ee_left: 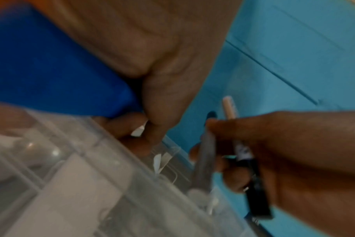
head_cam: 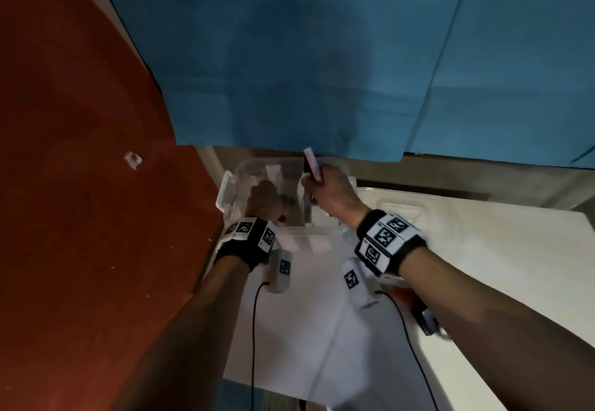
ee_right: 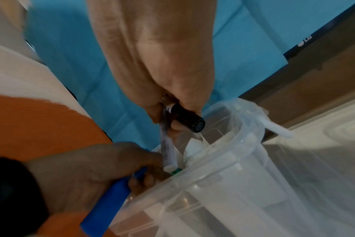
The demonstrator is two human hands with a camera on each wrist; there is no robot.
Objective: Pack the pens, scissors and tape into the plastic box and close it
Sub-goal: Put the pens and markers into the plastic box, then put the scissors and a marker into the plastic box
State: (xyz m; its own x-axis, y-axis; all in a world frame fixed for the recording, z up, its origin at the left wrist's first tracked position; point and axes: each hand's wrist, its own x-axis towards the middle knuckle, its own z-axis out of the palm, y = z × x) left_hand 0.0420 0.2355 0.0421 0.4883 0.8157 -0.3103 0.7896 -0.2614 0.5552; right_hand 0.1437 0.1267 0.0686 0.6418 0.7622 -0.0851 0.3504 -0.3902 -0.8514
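The clear plastic box [head_cam: 230, 185] stands open at the table's far left edge. My left hand [head_cam: 264, 200] reaches into it and grips a blue, tube-like object [ee_right: 107, 205]; what the object is cannot be told. My right hand [head_cam: 331, 195] hovers over the box's right side and holds a bundle of pens [head_cam: 311, 164] upright. They include a black marker [ee_right: 187, 119] and a pale pen [ee_right: 167, 149], whose lower end dips inside the box rim [ee_right: 213, 162]. The left wrist view shows the same pens [ee_left: 251, 181] in the right hand [ee_left: 294, 152]. No scissors or tape are identifiable.
A clear lid [head_cam: 412, 214] lies on the white table [head_cam: 499, 265] right of the box. Blue cloth [head_cam: 322, 56] hangs behind. Orange-red floor [head_cam: 80, 121] with a paper scrap [head_cam: 133, 159] lies to the left. A dark item [head_cam: 428, 320] sits under my right forearm.
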